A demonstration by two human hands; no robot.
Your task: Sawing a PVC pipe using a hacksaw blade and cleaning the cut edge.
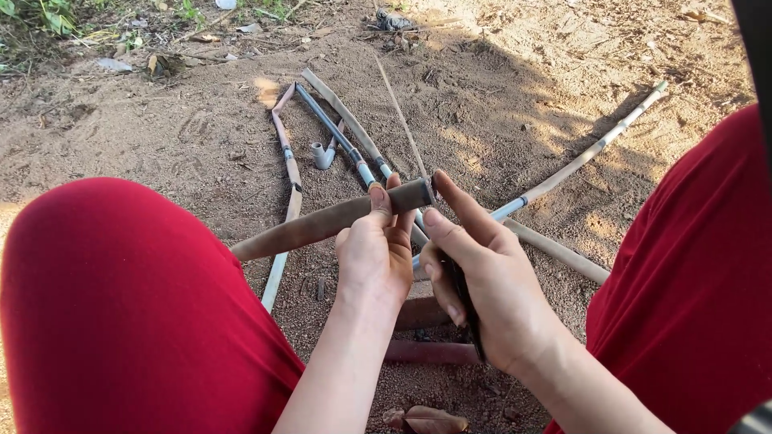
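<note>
the muddy pipes [338, 137] lie on the dirt between red-clad knees. above them the left hand [374, 253] clenches a brown pipe [322, 225] near its end. just right, the right hand [482, 289] grips a dark blade [465, 309] beside that end.

1. Only 1 view is given, taken from a camera worn on the person's head.
2. It is aimed steeply down and forward, over the 2 knees in red cloth [121, 305] at the frame's sides.
3. The hands are seen from close by, at centre.
4. The sandy ground [498, 104] is seen beyond, up to weeds [48, 16] at the top edge.
</note>
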